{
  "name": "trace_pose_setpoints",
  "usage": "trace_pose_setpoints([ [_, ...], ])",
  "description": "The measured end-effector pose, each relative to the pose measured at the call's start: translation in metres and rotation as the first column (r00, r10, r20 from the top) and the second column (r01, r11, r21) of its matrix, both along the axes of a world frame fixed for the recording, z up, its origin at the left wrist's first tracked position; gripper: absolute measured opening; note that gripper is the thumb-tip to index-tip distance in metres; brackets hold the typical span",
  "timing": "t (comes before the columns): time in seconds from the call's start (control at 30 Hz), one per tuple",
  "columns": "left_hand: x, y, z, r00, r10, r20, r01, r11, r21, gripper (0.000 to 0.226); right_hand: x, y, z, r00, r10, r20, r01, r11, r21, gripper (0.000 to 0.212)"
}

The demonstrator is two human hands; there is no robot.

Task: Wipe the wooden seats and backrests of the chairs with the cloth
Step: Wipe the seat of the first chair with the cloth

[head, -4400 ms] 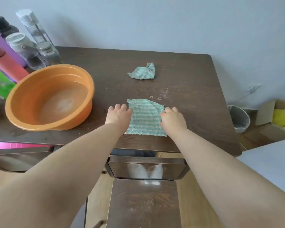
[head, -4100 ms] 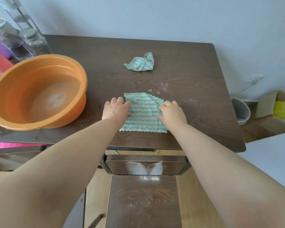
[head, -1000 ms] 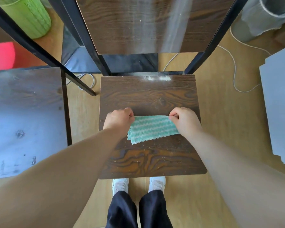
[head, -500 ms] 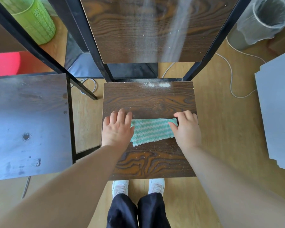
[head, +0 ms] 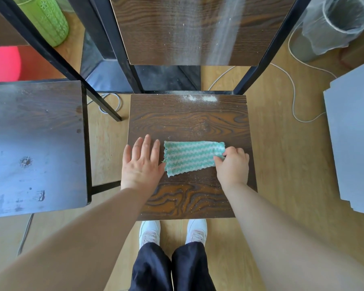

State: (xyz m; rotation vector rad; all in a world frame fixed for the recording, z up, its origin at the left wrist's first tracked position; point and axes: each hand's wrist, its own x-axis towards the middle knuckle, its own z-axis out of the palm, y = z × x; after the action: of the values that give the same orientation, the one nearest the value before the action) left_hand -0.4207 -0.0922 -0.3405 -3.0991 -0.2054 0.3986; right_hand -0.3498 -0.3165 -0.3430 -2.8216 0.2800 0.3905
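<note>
Your left hand (head: 142,164) lies flat on the chair seat (head: 187,122), its fingers (head: 146,145) straight, spread and released, holding nothing. The striped green cloth (head: 191,157) is spread in a folded strip on the seat just to the right of those fingers; your thumb sits at its left edge, though you cannot tell whether it touches. Your right hand (head: 232,164) has its fingers (head: 229,153) curled and grasping the cloth's right end, pinching it against the wood. Beyond both sets of fingers, a patch of white powder (head: 200,98) lies along the seat's rear edge, and the backrest (head: 187,28) rises past it. Fine specks dot the seat on your near side of the fingers. Well left of your left fingers stands a second chair seat (head: 34,143).
</note>
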Motion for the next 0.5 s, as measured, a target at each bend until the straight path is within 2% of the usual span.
trace_pose_setpoints([
  [0.1, -0.005, 0.003, 0.001, 1.000, 0.001, -0.013, 0.000, 1.000, 0.011, 0.068, 0.001, 0.007, 0.003, 0.999, -0.032, 0.017, 0.030, 0.994, 0.108, 0.017],
  [0.27, -0.010, 0.006, 0.010, 0.998, 0.059, -0.012, -0.059, 0.998, -0.003, 0.069, -0.006, 0.017, 0.021, 0.993, -0.118, 0.008, 0.108, 0.930, 0.351, 0.017],
  [0.5, -0.016, 0.013, 0.013, 0.997, 0.070, -0.022, -0.071, 0.997, -0.008, 0.069, -0.019, 0.051, 0.030, 0.996, 0.073, 0.044, -0.085, 0.873, 0.480, 0.018],
])
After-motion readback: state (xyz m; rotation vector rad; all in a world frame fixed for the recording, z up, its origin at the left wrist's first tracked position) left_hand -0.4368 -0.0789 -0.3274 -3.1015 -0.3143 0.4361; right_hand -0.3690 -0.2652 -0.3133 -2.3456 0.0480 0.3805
